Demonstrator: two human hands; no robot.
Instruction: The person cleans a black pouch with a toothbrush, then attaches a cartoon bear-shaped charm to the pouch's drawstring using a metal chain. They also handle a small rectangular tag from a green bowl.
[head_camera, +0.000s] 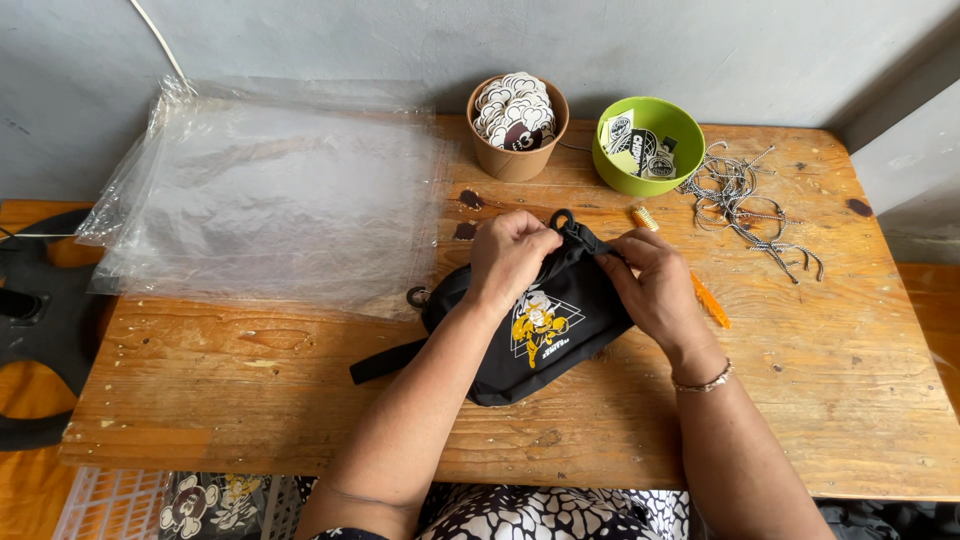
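A small black pouch bag (545, 335) with a yellow and white printed figure lies on the wooden table (830, 400), a black strap trailing to its left. My left hand (508, 258) grips the bag's upper edge beside a black ring at its top. My right hand (655, 290) pinches the same top edge from the right, near the zip end. Both hands rest on the bag.
A stack of clear plastic bags (270, 195) covers the table's left part. At the back stand a brown paper cup of stickers (517, 125) and a green bowl of tags (647, 143). Black-and-white cords (745, 200) lie at the right, an orange tool (708, 300) beside my right hand.
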